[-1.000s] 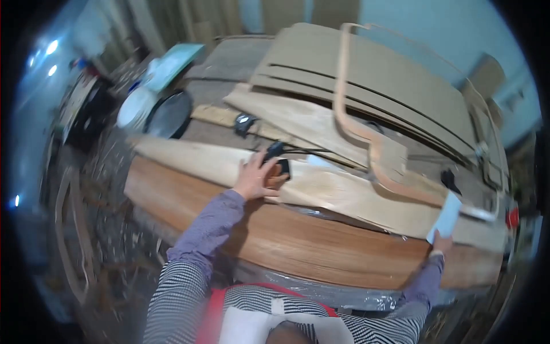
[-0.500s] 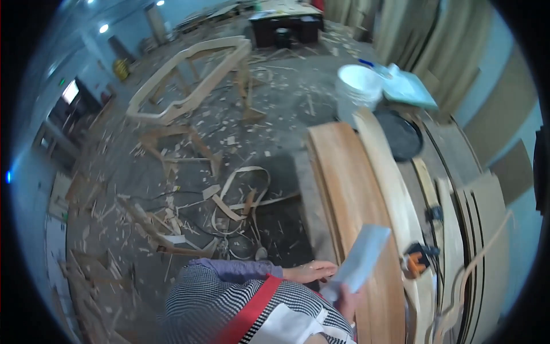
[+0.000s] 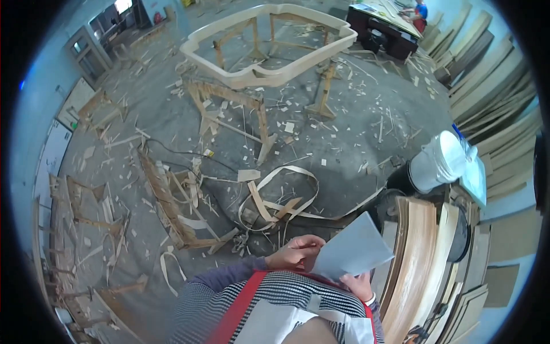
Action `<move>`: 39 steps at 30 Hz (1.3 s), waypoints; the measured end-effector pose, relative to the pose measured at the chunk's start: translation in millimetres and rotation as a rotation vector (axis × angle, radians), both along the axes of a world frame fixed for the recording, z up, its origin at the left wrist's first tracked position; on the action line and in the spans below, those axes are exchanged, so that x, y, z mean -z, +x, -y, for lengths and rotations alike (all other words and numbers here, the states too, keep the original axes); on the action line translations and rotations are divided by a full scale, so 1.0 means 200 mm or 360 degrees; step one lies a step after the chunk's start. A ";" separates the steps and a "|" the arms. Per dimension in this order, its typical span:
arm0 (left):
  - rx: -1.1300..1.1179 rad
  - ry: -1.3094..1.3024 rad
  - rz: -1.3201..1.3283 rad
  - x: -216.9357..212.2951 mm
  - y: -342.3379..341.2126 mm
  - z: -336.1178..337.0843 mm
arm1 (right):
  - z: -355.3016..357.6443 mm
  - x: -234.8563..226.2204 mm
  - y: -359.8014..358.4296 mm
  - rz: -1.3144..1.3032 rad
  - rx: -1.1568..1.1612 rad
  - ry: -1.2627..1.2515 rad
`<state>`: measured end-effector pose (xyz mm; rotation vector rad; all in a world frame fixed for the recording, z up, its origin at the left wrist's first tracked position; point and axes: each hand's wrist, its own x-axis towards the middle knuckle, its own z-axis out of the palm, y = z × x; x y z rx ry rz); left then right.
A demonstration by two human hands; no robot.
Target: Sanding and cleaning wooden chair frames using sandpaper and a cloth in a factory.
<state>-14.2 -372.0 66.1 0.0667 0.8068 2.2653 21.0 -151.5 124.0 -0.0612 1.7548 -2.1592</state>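
Note:
A pale grey-blue, paper-like sheet (image 3: 356,247) is held in front of my body, left of the curved wooden boards. My right hand (image 3: 358,285) grips its lower edge, thumb lying on the near face and the other fingers partly hidden. At the sheet's left edge my left hand (image 3: 298,252) is closed, fingers curled and fingertips pressed against that edge. A stack of curved boards (image 3: 413,252) with a reddish-brown top face stands close to the right of the sheet.
A white bucket (image 3: 438,163) and a black round tub (image 3: 461,238) stand near the boards. Ahead, a large wooden frame (image 3: 275,75) rests on trestles. Looped pale strips (image 3: 312,189) and wood scraps litter the floor. At the far desk (image 3: 381,28) another person (image 3: 418,14) is partly visible.
My view has swung left, so the boards and bucket now sit farther right. The sheet has turned to show a broader face, and both hands are raised higher in view.

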 end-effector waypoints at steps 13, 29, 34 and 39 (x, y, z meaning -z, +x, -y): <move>-0.0211 -0.0035 0.0197 0.08 -1.43 0.09 | 0.38 0.01 -1.86 -0.0184 -0.0542 -0.0553; -0.1571 -0.0648 0.1098 0.61 -2.21 0.83 | 1.28 0.81 -4.44 -0.1453 -0.1208 0.1491; -0.1684 -0.0788 0.0975 0.69 -2.64 1.09 | 1.75 0.72 -4.49 -0.1721 -0.1093 0.2169; -0.1722 -0.1094 0.0767 0.53 -3.03 1.39 | 1.75 0.75 -4.24 -0.1338 -0.2350 0.1644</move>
